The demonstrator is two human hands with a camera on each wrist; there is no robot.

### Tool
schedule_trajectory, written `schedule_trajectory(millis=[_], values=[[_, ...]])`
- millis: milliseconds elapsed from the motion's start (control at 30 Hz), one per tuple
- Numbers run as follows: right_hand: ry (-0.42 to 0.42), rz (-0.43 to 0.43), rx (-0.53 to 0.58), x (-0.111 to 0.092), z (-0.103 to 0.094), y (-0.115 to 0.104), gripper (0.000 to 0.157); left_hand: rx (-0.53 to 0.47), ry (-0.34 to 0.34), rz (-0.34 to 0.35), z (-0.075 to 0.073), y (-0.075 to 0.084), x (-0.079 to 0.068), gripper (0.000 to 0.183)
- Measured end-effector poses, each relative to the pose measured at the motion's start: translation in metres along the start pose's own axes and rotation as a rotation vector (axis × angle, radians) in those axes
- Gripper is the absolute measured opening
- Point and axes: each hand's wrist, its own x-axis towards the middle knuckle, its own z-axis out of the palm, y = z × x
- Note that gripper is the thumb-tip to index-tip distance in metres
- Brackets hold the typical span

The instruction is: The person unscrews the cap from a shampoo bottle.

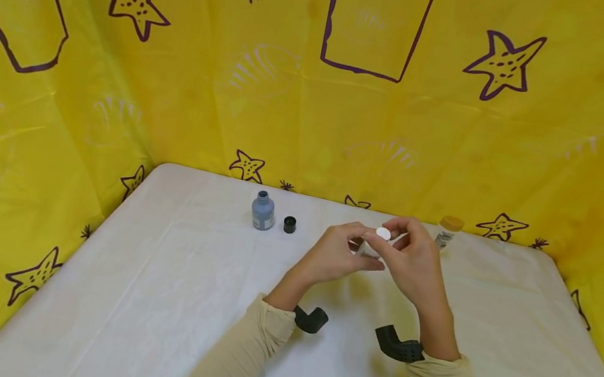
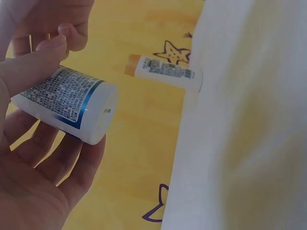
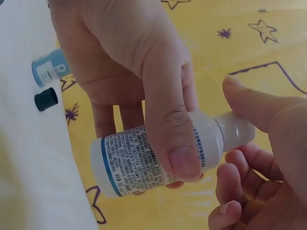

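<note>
Above the table, my left hand [image 1: 340, 254] grips the body of a small white bottle [image 3: 139, 163] with a blue stripe and dense printed text. Its thumb lies along the label, and its fingers wrap the far side. At the bottle's other end, my right hand [image 1: 414, 265] pinches the white cap [image 3: 236, 130], thumb on top and fingers curled beneath. The cap sits on the neck, tilted up toward the head camera. In the left wrist view the bottle's flat base [image 2: 108, 112] faces outward, and the cap end is hidden behind the hands.
A blue-grey bottle [image 1: 263, 212] stands with its neck uncovered, left of the hands. Beside it lies a black cap [image 1: 289, 224]. Behind the right hand stands a clear bottle with an orange lid [image 1: 451, 224]. Yellow patterned cloth [image 1: 291, 112] walls in the white table [image 1: 138, 294].
</note>
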Motion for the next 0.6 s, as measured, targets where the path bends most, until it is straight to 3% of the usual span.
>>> schedule_trajectory(millis=[133,300,433,600], values=[[0.004,-0.010,-0.006,-0.001,0.000,0.001,0.030,0.012,0.000,0.003,0.001,0.000,0.000,0.038],[-0.020,-0.101,-0.013,-0.002,-0.002,0.004,0.025,0.025,0.001,0.007,0.000,0.000,-0.001,0.041],[-0.095,-0.185,0.023,-0.002,-0.006,0.005,0.029,0.031,0.011,0.001,-0.002,0.001,0.000,0.041],[-0.190,-0.205,0.067,-0.002,-0.011,0.004,0.036,0.026,0.014,-0.021,-0.003,0.000,0.000,0.041]])
